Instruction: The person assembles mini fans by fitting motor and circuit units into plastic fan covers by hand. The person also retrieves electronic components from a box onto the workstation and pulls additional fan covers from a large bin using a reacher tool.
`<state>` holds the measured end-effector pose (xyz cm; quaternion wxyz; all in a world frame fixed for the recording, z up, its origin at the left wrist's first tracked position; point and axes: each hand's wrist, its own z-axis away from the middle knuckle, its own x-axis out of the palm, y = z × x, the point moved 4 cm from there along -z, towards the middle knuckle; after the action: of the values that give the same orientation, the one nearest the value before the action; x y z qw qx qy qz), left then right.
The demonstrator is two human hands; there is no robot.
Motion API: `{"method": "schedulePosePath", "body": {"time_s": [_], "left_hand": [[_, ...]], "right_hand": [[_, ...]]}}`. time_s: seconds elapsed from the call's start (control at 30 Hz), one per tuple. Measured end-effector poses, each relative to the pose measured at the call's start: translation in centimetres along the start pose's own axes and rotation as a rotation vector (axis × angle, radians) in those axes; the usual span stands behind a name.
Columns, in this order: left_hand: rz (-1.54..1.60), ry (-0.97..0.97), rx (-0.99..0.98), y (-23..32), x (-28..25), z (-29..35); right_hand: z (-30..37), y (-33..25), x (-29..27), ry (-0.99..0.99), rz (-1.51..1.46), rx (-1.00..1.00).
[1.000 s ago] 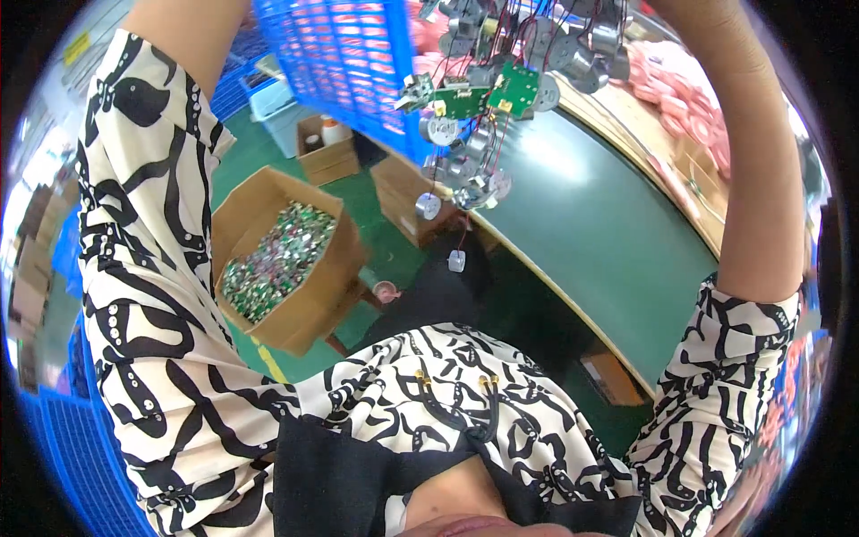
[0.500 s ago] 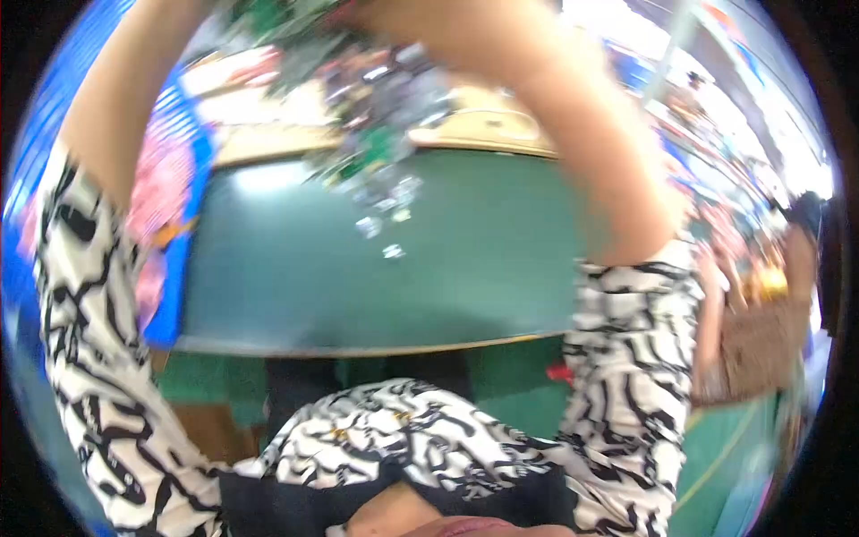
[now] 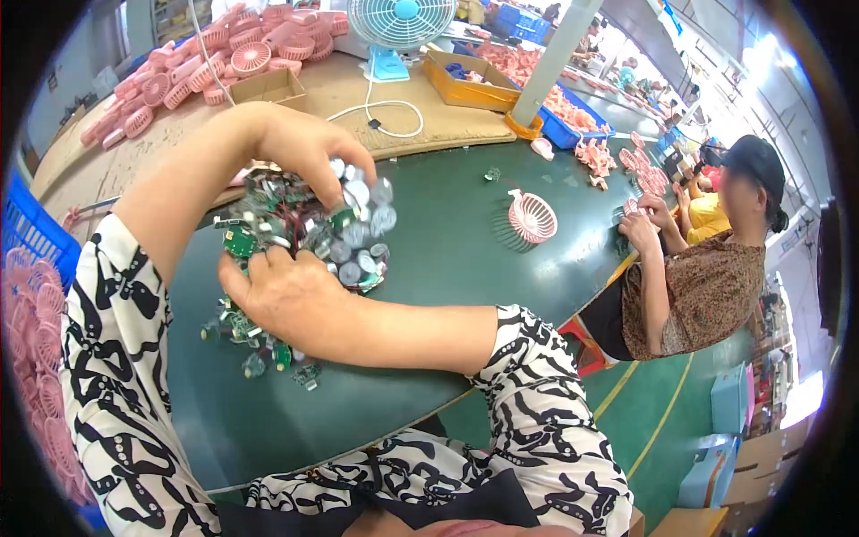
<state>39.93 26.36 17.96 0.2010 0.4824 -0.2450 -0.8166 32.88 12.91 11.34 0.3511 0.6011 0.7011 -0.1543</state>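
A loose heap of wired parts lies at the left of the dark green table [image 3: 429, 224]: small green circuit boards [image 3: 240, 240], silver round motors [image 3: 358, 234] and thin wires. Over its far side my left hand [image 3: 309, 152] arches, thumb and fingers hooked around a clump of motors and boards. My right hand [image 3: 291, 291] presses in from the near side, its fingers curled into the same clump; the fingertips are partly hidden. Several loose circuit boards [image 3: 282, 356] are scattered on the near side, below my right wrist.
A pink fan guard [image 3: 532, 217] stands right of the heap. Behind, a tan board [image 3: 447, 127] carries a blue desk fan [image 3: 401, 22], cartons [image 3: 268, 87] and pink housings [image 3: 250, 57]. Pink grilles fill a blue crate [image 3: 40, 215] at left. A co-worker [image 3: 707, 286] sits at right.
The view has swung to show more of the table and room. Both hands have come down from above with the tangle of parts, which now rests on the table between them.
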Motion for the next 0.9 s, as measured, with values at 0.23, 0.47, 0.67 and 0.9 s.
{"method": "schedulePosePath", "body": {"time_s": [0.23,0.47,0.67,0.9], "left_hand": [[-0.202,-0.064,0.109,1.5,1.4,-5.9],[-0.476,0.151,0.16,3.4,3.2,-8.8],[-0.344,0.471,0.207,2.5,3.4,-5.2],[-0.45,1.061,0.387,7.6,9.2,4.2]], "right_hand": [[-4.0,-1.2,5.6,-0.405,-0.346,-0.006],[-3.8,-1.2,12.9,-0.311,-1.266,0.076],[-5.3,-1.4,13.7,-0.417,-1.104,0.199],[-8.5,-3.3,14.7,-0.569,-1.059,0.144]]}}
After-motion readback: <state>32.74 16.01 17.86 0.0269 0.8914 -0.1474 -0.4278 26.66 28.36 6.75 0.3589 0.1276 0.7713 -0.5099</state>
